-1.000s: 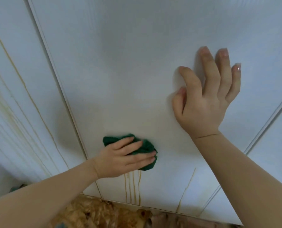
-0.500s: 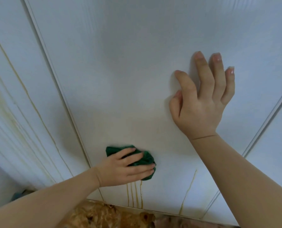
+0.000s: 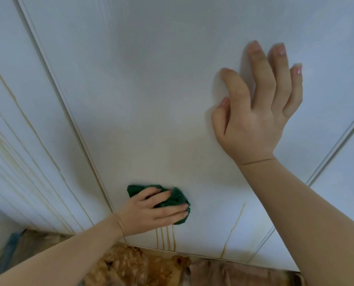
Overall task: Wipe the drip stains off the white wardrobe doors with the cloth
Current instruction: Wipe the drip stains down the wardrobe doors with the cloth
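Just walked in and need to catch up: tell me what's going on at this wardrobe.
A person is wiping the middle wardrobe door. The left hand presses a bunched green cloth low on it, while the right hand rests against it higher up. Brown drip streaks run below the cloth, a single streak lies further right, and the left door is streaked too.

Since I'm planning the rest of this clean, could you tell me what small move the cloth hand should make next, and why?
Probably slide the left hand and green cloth straight down: brown drip streaks run from just under the cloth to the bottom edge of the door. The right hand rests open on the door, bracing.
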